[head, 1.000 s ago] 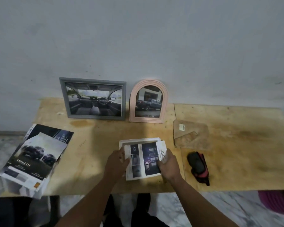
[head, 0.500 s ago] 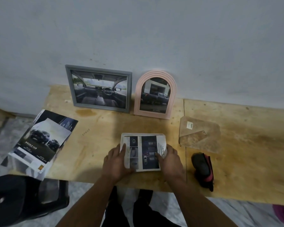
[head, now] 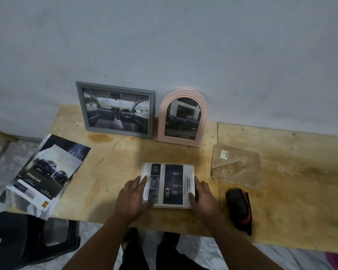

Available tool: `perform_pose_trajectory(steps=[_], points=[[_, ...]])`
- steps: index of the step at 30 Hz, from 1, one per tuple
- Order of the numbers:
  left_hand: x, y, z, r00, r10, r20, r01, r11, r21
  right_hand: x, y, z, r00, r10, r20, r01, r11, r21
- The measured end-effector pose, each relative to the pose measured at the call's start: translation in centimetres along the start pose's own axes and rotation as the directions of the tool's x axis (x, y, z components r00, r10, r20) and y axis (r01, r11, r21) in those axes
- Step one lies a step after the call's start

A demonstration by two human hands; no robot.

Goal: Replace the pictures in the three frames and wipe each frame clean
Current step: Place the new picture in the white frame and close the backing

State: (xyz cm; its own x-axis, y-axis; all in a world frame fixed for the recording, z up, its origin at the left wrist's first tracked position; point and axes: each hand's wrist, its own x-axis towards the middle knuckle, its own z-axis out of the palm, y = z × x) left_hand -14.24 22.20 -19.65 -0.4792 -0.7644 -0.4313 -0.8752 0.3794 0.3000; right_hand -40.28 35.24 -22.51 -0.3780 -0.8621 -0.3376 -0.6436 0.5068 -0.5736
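Between the hands, a white frame (head: 167, 185) with its picture is pressed flat on the table (head: 113, 164) by the spread fingers of the left hand (head: 134, 199) and right hand (head: 202, 197); bare wood is left ahead.

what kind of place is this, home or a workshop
Probably a bare room at home or a makeshift work corner, not a fitted workshop: a raw plywood table against a plain scuffed wall, a marble-patterned floor, and a black plastic stool.
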Motion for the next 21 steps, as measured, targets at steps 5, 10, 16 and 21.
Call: perform_pose_trajectory(steps=[5,10,16,21], points=[[0.0,0.1,0.1,1.0,-0.012,0.016,0.011,1.0,0.025,0.7,-0.7,-0.4,0.999,0.036,0.009,-0.036,0.999,-0.037],[0.2,0.0,0.1,0.999,-0.018,0.029,0.017,0.999,0.045,1.0,-0.8,-0.7,0.997,0.034,0.065,-0.024,0.988,-0.153],[0.1,-0.6,-0.1,0.998,-0.013,0.063,0.006,0.995,0.097,1.9,-1.7,-1.0,0.987,0.045,0.156,-0.013,0.98,-0.199],[1.1,1.4,0.4,0.994,0.072,0.082,-0.079,0.993,0.087,1.0,0.2,-4.8,0.997,0.054,0.051,-0.048,0.993,-0.11]])
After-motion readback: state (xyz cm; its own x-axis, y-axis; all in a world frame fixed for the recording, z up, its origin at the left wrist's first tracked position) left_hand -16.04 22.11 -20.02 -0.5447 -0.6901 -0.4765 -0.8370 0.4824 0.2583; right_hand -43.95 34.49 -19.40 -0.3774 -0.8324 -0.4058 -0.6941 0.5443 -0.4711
